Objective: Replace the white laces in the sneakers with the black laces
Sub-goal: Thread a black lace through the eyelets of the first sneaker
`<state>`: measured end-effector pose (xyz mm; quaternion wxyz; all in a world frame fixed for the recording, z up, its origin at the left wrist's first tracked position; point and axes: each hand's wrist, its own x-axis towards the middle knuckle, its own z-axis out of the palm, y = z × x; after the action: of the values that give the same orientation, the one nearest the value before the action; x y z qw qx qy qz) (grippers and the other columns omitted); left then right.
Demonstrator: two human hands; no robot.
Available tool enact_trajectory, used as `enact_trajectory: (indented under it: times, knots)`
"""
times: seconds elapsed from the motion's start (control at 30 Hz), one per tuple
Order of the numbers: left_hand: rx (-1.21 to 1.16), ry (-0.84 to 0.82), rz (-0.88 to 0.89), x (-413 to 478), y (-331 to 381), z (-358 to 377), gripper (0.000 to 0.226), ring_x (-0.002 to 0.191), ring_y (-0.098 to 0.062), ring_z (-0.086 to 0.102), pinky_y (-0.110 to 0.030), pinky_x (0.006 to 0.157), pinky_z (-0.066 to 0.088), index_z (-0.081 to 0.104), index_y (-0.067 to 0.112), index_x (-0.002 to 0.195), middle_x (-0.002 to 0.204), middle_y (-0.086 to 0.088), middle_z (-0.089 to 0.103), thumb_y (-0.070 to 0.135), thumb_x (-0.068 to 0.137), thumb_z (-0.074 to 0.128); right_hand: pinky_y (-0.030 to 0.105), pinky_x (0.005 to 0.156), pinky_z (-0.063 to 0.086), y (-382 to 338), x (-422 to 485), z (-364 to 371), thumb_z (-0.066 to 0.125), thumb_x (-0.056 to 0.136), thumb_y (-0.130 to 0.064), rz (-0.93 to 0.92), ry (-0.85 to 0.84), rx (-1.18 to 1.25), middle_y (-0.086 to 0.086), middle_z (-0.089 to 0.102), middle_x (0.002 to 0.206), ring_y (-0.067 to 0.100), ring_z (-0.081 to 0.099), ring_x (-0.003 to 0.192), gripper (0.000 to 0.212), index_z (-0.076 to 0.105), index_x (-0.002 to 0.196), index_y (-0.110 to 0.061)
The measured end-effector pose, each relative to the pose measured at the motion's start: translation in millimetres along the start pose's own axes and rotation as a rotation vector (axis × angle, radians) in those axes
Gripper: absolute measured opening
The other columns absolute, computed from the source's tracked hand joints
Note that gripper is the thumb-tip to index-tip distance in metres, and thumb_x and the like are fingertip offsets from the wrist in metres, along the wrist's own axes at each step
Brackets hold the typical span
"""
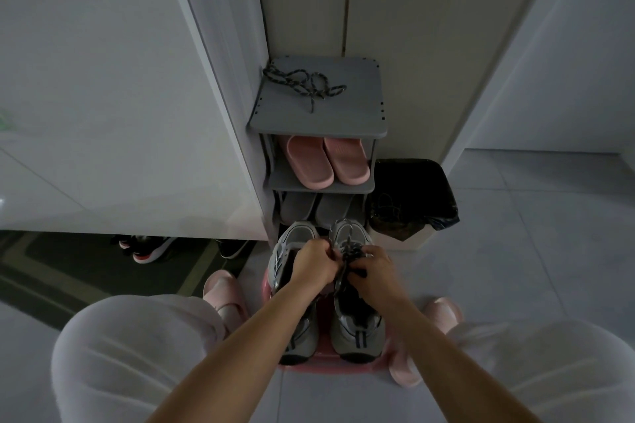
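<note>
Sneakers: pair of grey mesh sneakers (355,323) side by side on a pink plastic stool (326,362), long axes running away from the wearer, toes toward the grey shoe rack (318,120), heels nearest the knees.
Lace in work: dark speckled lace (348,249) over the right sneaker's tongue.
Left hand (314,264): clenched, pinching the lace.
Right hand (372,269): curled, grasping the same lace.
Spare lace: second dark speckled cord (304,82) loose on the rack's top, well apart.
Edges: toes just short of the rack; black-lined bin (412,199) just right of the rack.
Open room: bare pale tiled floor (532,233) to the right.
</note>
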<state>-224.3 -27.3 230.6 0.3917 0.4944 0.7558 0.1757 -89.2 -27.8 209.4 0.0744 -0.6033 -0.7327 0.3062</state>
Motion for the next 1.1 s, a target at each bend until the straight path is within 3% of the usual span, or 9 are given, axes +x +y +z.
enact_trajectory:
  times: [0.1, 0.23, 0.43, 0.57, 0.73, 0.8, 0.87, 0.97, 1.1]
  knots:
    - [0.029, -0.011, 0.0, -1.4, 1.5, -0.5, 0.019, 0.097, -0.026, 0.063, -0.028, 0.075, 0.046, 0.061, 0.01, 0.098, 0.1, -0.008, 0.067, 0.021, 0.084, 0.065, 0.037, 0.108, 0.035, -2.9, 0.0, 2.1, 0.063, 0.085, -0.021, 0.017, 0.04, 0.039, 0.002, 0.05, 0.133, 0.021, 0.045, 0.125, 0.02, 0.075, 0.1, -0.023]
    - [-0.053, -0.107, -0.025, -5.5, 0.8, -0.5, 0.055, 0.101, -0.029, 0.063, -0.033, 0.083, 0.052, 0.05, 0.008, 0.117, 0.111, -0.009, 0.062, 0.03, 0.074, 0.077, 0.038, 0.08, 0.053, -0.5, 0.3, 4.8, 0.069, 0.075, -0.016, 0.004, 0.122, 0.217, -0.01, 0.061, 0.089, 0.01, 0.061, 0.085, 0.009, 0.077, 0.078, -0.021]
    - [-0.063, -0.084, -0.062, -5.2, -5.0, -1.6, 0.054, 0.091, -0.026, 0.065, -0.035, 0.077, 0.055, 0.048, 0.008, 0.114, 0.101, -0.007, 0.064, 0.027, 0.073, 0.078, 0.016, 0.06, 0.041, -1.9, -6.8, -5.7, 0.069, 0.079, -0.007, 0.044, 0.203, 0.336, -0.002, 0.058, 0.075, 0.005, 0.054, 0.066, 0.011, 0.074, 0.069, -0.009]
    - [-0.105, -0.086, -0.079, -5.4, -6.8, -0.9, 0.065, 0.095, -0.028, 0.066, -0.042, 0.082, 0.056, 0.042, 0.01, 0.123, 0.11, -0.01, 0.063, 0.027, 0.072, 0.078, 0.035, 0.071, 0.051, 14.6, -13.4, -13.2, 0.063, 0.085, -0.006, 0.25, 0.251, 0.584, -0.002, 0.061, 0.074, 0.016, 0.06, 0.074, 0.018, 0.062, 0.07, -0.016]
    - [-0.081, -0.079, -0.05, -5.0, -10.4, 1.8, 0.058, 0.083, -0.023, 0.067, -0.04, 0.077, 0.058, 0.042, 0.014, 0.121, 0.096, -0.004, 0.062, 0.027, 0.076, 0.076, 0.051, 0.087, 0.053, 29.9, -25.0, -40.1, 0.051, 0.092, 0.0, 0.488, 0.346, 0.875, 0.014, 0.055, 0.079, 0.025, 0.055, 0.084, 0.009, 0.057, 0.085, 0.002]
    - [-0.055, -0.071, -0.019, -5.7, -10.7, 3.1, 0.048, 0.083, -0.021, 0.066, -0.041, 0.078, 0.057, 0.049, 0.013, 0.115, 0.093, -0.001, 0.063, 0.028, 0.077, 0.075, 0.049, 0.081, 0.055, 34.7, -26.2, -43.9, 0.052, 0.091, 0.0, 0.497, 0.364, 0.769, 0.031, 0.056, 0.085, 0.036, 0.055, 0.079, 0.016, 0.057, 0.089, 0.015]
    - [-0.043, -0.073, 0.002, -5.1, -10.5, 3.6, 0.042, 0.085, -0.019, 0.066, -0.04, 0.078, 0.057, 0.056, 0.012, 0.111, 0.095, -0.002, 0.065, 0.029, 0.077, 0.074, 0.034, 0.066, 0.05, 34.1, -24.2, -42.2, 0.061, 0.087, -0.01, 0.422, 0.325, 0.511, 0.027, 0.058, 0.09, 0.035, 0.055, 0.078, 0.027, 0.058, 0.097, 0.015]
    - [-0.003, -0.088, 0.027, -3.5, -9.5, 2.8, 0.035, 0.089, -0.021, 0.065, -0.035, 0.078, 0.055, 0.06, 0.01, 0.106, 0.098, -0.006, 0.067, 0.028, 0.078, 0.073, 0.027, 0.085, 0.041, 26.5, -19.8, -37.3, 0.07, 0.083, -0.028, 0.208, 0.343, 0.199, 0.008, 0.05, 0.119, 0.024, 0.049, 0.108, 0.039, 0.059, 0.116, -0.011]
    - [0.021, -0.093, 0.046, -4.3, -8.2, 2.0, 0.025, 0.083, -0.023, 0.065, -0.031, 0.07, 0.051, 0.062, 0.008, 0.097, 0.085, -0.006, 0.065, 0.026, 0.08, 0.07, 0.027, 0.094, 0.033, 8.0, -11.2, -21.3, 0.063, 0.086, -0.032, -0.104, 0.236, -0.112, 0.003, 0.047, 0.127, 0.023, 0.039, 0.122, 0.024, 0.069, 0.107, -0.022]
